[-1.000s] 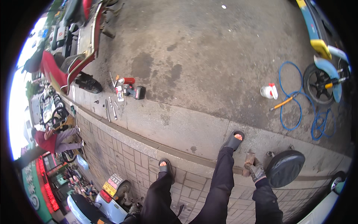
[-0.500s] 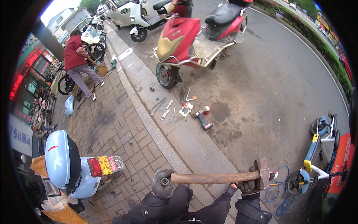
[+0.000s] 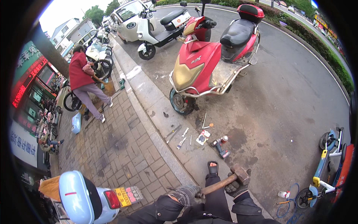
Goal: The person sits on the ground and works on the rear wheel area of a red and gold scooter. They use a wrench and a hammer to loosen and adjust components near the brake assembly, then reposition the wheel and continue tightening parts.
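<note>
My left hand (image 3: 184,195), in a grey glove, is closed round the end of a wooden-handled hammer (image 3: 217,185) at the lower middle of the head view; a small dark metal piece there is too unclear to name. My right gloved hand (image 3: 234,187) grips the other end, just below the heavy steel head (image 3: 240,174). The hammer lies slantwise across my dark-trousered legs, head up to the right. On the pavement ahead are a cordless drill (image 3: 220,148), a small can (image 3: 224,139), a card pack (image 3: 203,137) and several hand tools (image 3: 181,142).
A red scooter (image 3: 194,69) stands ahead beside the curb (image 3: 154,132). A light-blue scooter (image 3: 76,194) is close at lower left. A person in red (image 3: 78,69) bends with a broom by bicycles. Blue-and-yellow kick scooters (image 3: 319,170) and a blue hose (image 3: 287,214) are at right.
The view has swung up from the ground toward the street and parked vehicles. The hammer, level across both hands half a second ago, now slants with its head higher. One foot has stepped forward.
</note>
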Available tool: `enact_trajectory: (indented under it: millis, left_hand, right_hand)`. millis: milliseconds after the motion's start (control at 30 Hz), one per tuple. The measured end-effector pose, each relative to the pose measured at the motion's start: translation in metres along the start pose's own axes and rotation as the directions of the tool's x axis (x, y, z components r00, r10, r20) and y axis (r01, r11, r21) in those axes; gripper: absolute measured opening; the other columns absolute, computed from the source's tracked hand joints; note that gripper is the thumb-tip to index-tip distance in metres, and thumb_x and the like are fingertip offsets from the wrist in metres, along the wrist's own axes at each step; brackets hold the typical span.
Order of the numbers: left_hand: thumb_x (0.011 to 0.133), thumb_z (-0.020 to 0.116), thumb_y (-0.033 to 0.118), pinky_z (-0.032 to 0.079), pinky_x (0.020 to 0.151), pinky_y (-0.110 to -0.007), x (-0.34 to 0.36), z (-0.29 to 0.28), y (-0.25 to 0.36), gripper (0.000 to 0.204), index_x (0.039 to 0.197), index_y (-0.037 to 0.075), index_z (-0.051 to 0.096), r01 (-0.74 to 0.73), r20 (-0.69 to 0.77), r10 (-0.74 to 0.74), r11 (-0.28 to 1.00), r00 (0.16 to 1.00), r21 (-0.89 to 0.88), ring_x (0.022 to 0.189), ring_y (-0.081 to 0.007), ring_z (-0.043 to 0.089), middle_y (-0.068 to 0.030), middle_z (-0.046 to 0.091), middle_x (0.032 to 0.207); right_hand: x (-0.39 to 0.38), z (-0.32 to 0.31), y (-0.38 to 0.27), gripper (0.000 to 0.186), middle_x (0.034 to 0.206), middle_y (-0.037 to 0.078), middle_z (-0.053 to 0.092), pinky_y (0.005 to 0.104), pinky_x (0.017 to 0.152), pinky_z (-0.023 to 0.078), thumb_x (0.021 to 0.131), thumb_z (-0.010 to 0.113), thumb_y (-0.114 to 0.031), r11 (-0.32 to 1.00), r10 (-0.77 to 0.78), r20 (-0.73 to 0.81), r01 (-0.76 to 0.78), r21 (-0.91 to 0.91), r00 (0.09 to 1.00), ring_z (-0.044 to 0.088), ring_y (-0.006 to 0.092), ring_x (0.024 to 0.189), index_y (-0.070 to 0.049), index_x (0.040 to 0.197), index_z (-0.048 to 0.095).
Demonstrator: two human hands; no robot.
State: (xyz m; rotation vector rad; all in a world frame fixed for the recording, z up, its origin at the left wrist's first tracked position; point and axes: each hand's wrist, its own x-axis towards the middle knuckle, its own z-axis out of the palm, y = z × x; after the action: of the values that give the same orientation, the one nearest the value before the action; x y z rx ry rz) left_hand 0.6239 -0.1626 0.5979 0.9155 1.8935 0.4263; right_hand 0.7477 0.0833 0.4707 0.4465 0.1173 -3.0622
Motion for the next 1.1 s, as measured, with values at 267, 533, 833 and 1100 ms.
enact_trajectory:
  millis: [267, 533, 833, 1100]
  left_hand:
    - [0.075, 0.071, 0.042, 0.049, 0.063, -0.042, 0.175, -0.081, -0.06, 0.044, 0.088, 0.002, 0.058, 0.051, -0.058, -0.055, 0.997, 0.997, -0.063, 0.07, -0.0353, 0.062, -0.0182, 0.061, 0.076]
    - [0.084, 0.072, 0.026, 0.051, 0.072, -0.033, 0.263, -0.181, -0.17, 0.03, 0.098, 0.003, 0.06, 0.126, -0.167, -0.192, 0.931, 0.967, -0.341, 0.078, -0.0194, 0.065, -0.0113, 0.065, 0.08]
    - [0.081, 0.071, 0.011, 0.05, 0.086, -0.035, 0.372, -0.255, -0.443, 0.026, 0.106, 0.005, 0.066, -0.222, -0.622, 0.141, 0.974, 0.77, -0.054, 0.091, -0.0241, 0.064, -0.0082, 0.067, 0.095]
    - [0.084, 0.067, 0.008, 0.049, 0.076, -0.037, 0.43, -0.317, -0.551, 0.016, 0.099, 0.002, 0.062, -0.359, -0.702, 0.272, 0.933, 0.659, 0.024, 0.086, -0.0279, 0.063, -0.0129, 0.063, 0.091]
  right_hand:
    - [0.192, -0.03, -0.018, 0.059, 0.078, 0.007, 0.057, 0.046, 0.062, 0.049, 0.083, 0.06, -0.064, 0.983, -0.061, -0.607, 0.154, 0.102, 0.792, 0.058, 0.0259, 0.077, -0.012, 0.112, 0.057]
    - [0.372, -0.114, -0.024, 0.012, 0.06, 0.001, 0.047, 0.0363, 0.045, 0.042, 0.089, 0.064, -0.016, 0.941, 0.228, -0.602, -0.014, 0.339, 0.765, 0.049, 0.0187, 0.046, -0.013, 0.09, 0.052]
    - [0.538, -0.204, 0.06, 0.015, 0.059, 0.002, 0.051, 0.0343, 0.043, 0.045, 0.087, 0.068, -0.02, 0.97, -0.183, -0.764, -0.014, -0.243, 0.618, 0.049, 0.0182, 0.045, -0.014, 0.083, 0.054]
    - [0.791, -0.374, 0.008, 0.018, 0.093, 0.013, 0.067, 0.0284, 0.045, 0.047, 0.087, 0.067, -0.014, 0.904, -0.408, -0.487, 0.417, -0.096, 0.772, 0.055, 0.0185, 0.053, -0.006, 0.1, 0.059]
